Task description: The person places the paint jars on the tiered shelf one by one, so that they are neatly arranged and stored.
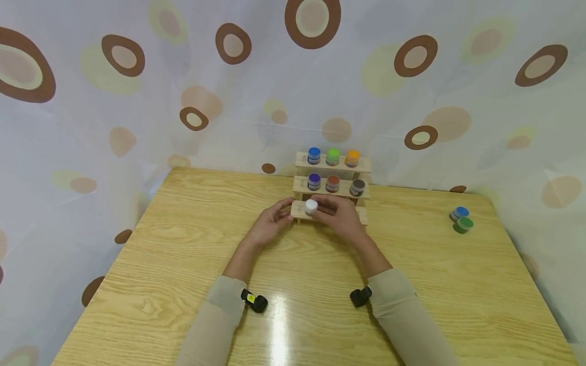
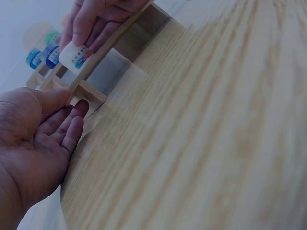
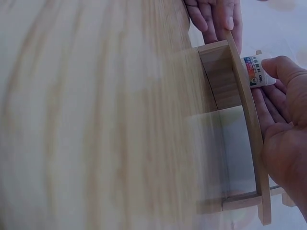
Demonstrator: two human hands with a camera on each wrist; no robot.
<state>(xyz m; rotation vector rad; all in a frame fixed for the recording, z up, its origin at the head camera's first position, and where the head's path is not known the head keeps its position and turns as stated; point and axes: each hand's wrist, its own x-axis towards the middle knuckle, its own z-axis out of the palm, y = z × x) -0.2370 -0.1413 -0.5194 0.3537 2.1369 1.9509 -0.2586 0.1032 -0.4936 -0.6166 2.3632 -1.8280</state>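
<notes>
A three-step wooden rack (image 1: 330, 210) stands against the back of the table. On its lowest step, near the left end, is a white paint jar (image 1: 311, 206) with a printed label (image 3: 253, 71). My right hand (image 1: 340, 217) pinches this jar between thumb and fingers, its base at the step's surface. At the rack's left end, my left hand (image 1: 271, 223) holds the edge of the lowest step, thumb (image 2: 55, 99) at the front and fingers about the end. Blue, light green and orange jars line the top step; purple, reddish-brown and dark brown ones stand on the middle step.
Off to the right on the wooden table (image 1: 439, 284) are a blue-lidded jar (image 1: 460, 213) and a green jar (image 1: 464, 224), close together. A patterned cloth (image 1: 256, 96) hangs behind the table and along its sides.
</notes>
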